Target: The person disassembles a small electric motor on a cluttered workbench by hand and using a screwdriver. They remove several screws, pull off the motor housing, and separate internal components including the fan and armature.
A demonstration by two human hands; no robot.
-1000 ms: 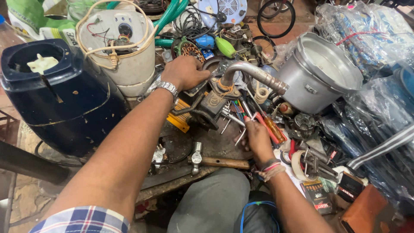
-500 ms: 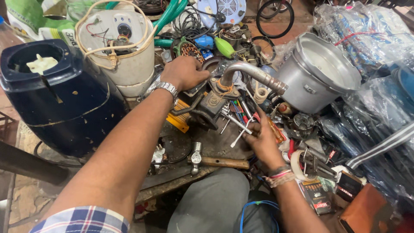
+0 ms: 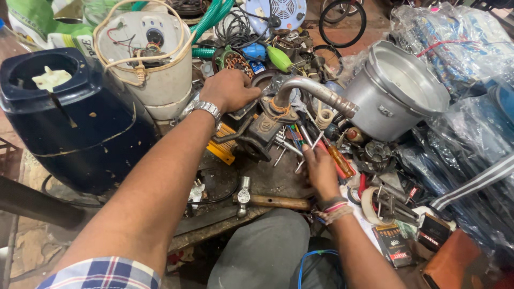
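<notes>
Right now my left hand (image 3: pixel 227 90) is clamped over the top of the dark cast-iron pump body (image 3: pixel 262 131), fingers curled round it, wristwatch (image 3: pixel 206 109) just behind. Left of the pump body stand the navy plastic housing (image 3: pixel 69 123) and, further back, the white appliance base (image 3: pixel 147 59) with a cream cord looped on it. Just in front of the pump body, toward me, a small hammer (image 3: pixel 267 200) lies flat on the surface (image 3: pixel 267 176).

Rising from the pump body, the bent metal pipe (image 3: pixel 316 91) arcs rightward, its end near the aluminium pot (image 3: pixel 399 88). Right of the pump body and below the pipe, my right hand (image 3: pixel 320 170) rests among the loose screwdrivers (image 3: pixel 300 136), fingertips on them; whether it has closed on one I cannot tell, though an orange-handled screwdriver (image 3: pixel 340 160) lies beside the thumb side.

To do this well, I judge I should keep the left hand pressing steadily so the pump body does not rock, and pick the tool by its tip shape, not its colour, before lifting it clear of the pile.

Compared with half a second ago, my right hand has shifted slightly left toward the pump body; a second ago it sat lower, nearer me. The left hand has stayed put.
</notes>
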